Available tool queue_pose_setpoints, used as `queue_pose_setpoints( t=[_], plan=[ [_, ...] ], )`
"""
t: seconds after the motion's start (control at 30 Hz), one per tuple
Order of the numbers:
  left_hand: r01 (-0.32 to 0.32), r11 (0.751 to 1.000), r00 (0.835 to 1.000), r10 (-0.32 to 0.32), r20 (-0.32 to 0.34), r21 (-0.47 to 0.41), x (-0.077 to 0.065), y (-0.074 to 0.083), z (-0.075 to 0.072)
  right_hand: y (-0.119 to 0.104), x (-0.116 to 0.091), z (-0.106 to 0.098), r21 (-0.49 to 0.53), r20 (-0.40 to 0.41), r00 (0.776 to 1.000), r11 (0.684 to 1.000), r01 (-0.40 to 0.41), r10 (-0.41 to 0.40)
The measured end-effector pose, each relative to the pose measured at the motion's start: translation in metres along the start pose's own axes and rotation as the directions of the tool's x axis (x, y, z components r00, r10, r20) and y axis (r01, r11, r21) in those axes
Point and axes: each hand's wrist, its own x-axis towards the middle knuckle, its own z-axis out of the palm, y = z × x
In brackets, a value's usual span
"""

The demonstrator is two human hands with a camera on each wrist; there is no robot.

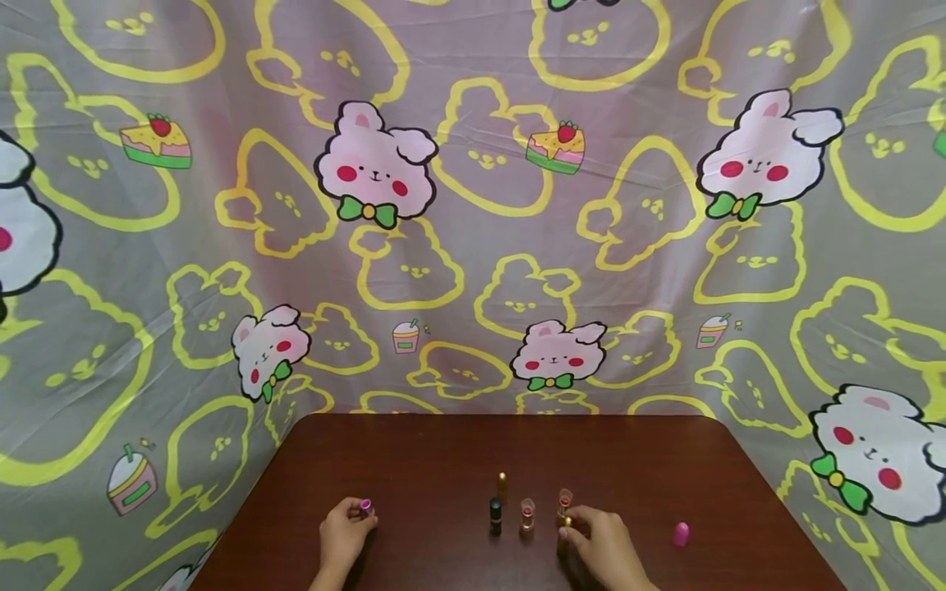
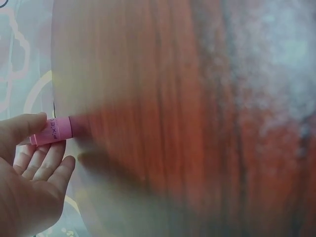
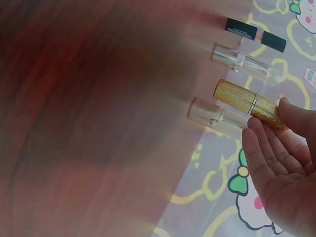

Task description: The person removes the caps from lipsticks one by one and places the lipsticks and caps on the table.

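**Gold lipstick tube (image 3: 246, 101) pinched in the right hand (image 1: 602, 542), pink lipstick tube (image 2: 55, 130) in the left hand (image 1: 344, 532)**

From where I stood, the gold tube was over the dark brown table (image 1: 414, 460), right of the middle, its upper end between the right thumb and fingers. Whether its base touched the wood I couldn't tell. The pink tube was well apart on the left side, gripped between the left thumb and fingers, with lettering along its barrel.

Both looked light and stiff to me, smooth enough to slip if held loosely. I'd have taken either by the barrel, thumb against fingertips, without squeezing hard. The narrow ones standing on the table seemed easy to knock over.

Just beside the gold tube stood a clear lipstick tube (image 1: 565, 500), reddish inside, with a second clear tube (image 1: 527, 516) to its left. Further left came a dark green lipstick tube (image 1: 496, 519), and behind that another gold tube (image 1: 502, 486). A pink domed cap (image 1: 681, 534) stood to the right of the right hand.

I counted six tubes: two gold, two clear, one dark green and one pink, plus the one cap. Around the table hung a grey cloth (image 1: 466, 238) printed with yellow outlines and white rabbits.
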Motion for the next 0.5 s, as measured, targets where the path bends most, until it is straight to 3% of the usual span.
queue_pose_setpoints(
  t=[0.3, 0.5],
  plan=[
    [-0.016, 1.0, 1.0, 0.016, -0.006, -0.014, -0.001, -0.001, -0.002, -0.009, 0.007, -0.015, 0.047, -0.084, 0.996, 0.998, -0.036, 0.04],
    [-0.028, 0.999, 1.0, 0.028, 0.014, -0.032, 0.0, -0.001, -0.003, -0.013, 0.017, -0.035, 0.08, -0.162, 0.98, 0.992, -0.101, 0.113]
  ],
)
